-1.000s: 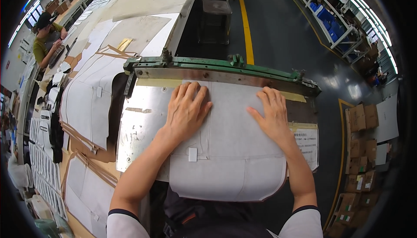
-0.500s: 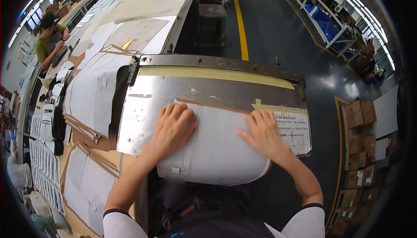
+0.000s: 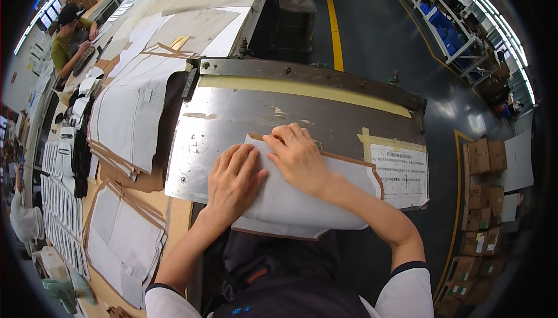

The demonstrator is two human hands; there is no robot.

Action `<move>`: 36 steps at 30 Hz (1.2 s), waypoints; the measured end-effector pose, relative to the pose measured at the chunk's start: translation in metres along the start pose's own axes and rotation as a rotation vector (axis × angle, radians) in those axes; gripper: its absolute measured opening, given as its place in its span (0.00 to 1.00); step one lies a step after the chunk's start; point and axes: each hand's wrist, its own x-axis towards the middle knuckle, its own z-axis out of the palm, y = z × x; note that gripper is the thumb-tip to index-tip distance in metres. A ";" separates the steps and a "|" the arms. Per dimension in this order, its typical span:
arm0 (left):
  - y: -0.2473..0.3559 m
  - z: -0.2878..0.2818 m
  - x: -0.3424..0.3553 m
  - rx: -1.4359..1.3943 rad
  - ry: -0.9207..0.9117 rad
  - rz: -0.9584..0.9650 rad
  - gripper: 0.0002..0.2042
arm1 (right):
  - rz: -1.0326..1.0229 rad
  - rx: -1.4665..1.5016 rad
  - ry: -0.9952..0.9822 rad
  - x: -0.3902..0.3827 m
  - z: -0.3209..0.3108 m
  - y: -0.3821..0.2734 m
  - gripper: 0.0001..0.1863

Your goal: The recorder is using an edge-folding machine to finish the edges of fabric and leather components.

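A white panel with brown edges (image 3: 302, 199) lies bent over on the near part of a steel plate machine (image 3: 244, 112), its lower portion hanging at my body. My left hand (image 3: 232, 181) rests on its left part, fingers bent but apart from the thumb. My right hand (image 3: 296, 161) is just right of it, with curled fingers closed on the panel's top edge near the corner. A hinged metal bar (image 3: 250, 68) runs along the plate's back, beside yellow tape (image 3: 325, 98). A paper notice (image 3: 400, 175) is taped at the plate's right.
Left, a long table holds stacked panels (image 3: 122, 120) and white strips (image 3: 58, 202); a co-worker (image 3: 67, 48) works there. A fan (image 3: 58, 286) stands lower left. A stool (image 3: 296, 4), floor line (image 3: 334, 22), shelving (image 3: 442, 27) and cartons (image 3: 482, 161) are ahead and right.
The panel has come toward me off the back of the plate and is now bent over. My right hand has moved left onto its top edge. The green bar has tipped back, exposing the plate.
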 end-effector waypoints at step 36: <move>0.000 -0.004 0.011 0.091 -0.189 -0.095 0.29 | 0.132 0.104 0.008 -0.019 -0.032 0.030 0.17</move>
